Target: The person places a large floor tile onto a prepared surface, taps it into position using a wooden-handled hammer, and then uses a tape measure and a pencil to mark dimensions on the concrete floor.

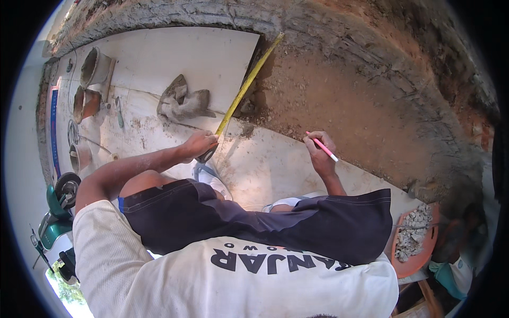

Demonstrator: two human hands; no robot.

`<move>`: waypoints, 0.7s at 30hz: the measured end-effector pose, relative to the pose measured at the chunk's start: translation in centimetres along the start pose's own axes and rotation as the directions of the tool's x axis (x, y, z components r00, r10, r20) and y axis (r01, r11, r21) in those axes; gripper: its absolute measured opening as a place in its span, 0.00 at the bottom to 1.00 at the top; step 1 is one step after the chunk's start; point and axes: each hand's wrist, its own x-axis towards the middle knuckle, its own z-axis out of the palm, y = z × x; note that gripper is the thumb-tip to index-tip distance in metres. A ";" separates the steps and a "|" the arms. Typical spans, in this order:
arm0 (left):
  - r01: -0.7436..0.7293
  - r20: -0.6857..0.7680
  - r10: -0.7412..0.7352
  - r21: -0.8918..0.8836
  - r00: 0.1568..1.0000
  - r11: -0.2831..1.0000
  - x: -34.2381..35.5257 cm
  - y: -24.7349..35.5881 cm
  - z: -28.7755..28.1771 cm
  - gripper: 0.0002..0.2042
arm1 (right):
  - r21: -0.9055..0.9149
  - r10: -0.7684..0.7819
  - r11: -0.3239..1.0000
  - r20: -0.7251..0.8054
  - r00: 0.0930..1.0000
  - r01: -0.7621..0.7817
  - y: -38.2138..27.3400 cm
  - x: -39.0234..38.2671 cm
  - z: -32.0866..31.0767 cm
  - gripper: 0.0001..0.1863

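My left hand (200, 144) is closed around the dark case of a tape measure. Its yellow blade (249, 79) runs out away from me, along the edge of a large pale tile (175, 55), to the foot of the rough far wall. In my right hand (321, 159) is a pink pen (322, 147) with a white end, held between the fingers above the edge where the pale tiles meet bare soil (344, 106). A grey, dirt-caked cloth (183, 99) lies crumpled on the tiles, left of the blade.
Several buckets (94, 68) stand at the left, near a trowel-like tool (120, 112) and a long blue bar (54, 127). A green motorbike (57, 217) is at the far left. An orange basin (416, 241) of grey rubble sits at the right.
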 end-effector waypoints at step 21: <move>-0.016 -0.051 0.000 -0.312 0.999 0.950 10.9 -2.9 2.7 0.16 | -0.253 0.113 0.957 -0.131 0.985 -0.143 -0.5 -5.2 0.7 0.04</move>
